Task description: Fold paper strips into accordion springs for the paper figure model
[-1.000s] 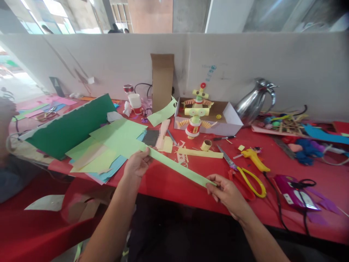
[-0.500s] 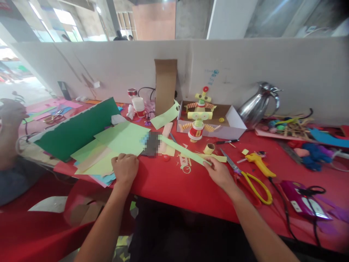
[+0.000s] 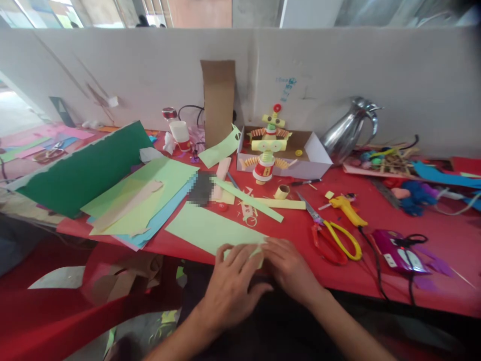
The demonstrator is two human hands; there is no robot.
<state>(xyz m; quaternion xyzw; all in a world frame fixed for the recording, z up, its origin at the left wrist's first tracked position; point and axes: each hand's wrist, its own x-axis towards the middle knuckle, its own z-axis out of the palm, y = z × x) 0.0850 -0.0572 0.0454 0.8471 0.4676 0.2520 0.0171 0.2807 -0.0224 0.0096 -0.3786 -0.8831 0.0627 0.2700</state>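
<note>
A light green paper sheet (image 3: 210,229) lies flat at the near edge of the red table (image 3: 296,235). My left hand (image 3: 231,286) and my right hand (image 3: 289,268) meet at the sheet's near right corner, fingers pressing on it. A long light green paper strip (image 3: 250,199) lies loose on the table behind the sheet, touched by neither hand. Yellow-handled scissors (image 3: 332,233) lie just right of my right hand.
A stack of green, yellow and blue paper (image 3: 139,198) and a dark green card (image 3: 82,170) lie left. A paper figure (image 3: 267,155) stands in a white box (image 3: 319,163) at the back, with a metal jug (image 3: 347,131), a yellow glue gun (image 3: 347,209) and a purple tool (image 3: 400,248) right.
Both hands let go of the green strip, which now lies on the table. A green sheet has come to the near edge, and both hands have moved onto its corner.
</note>
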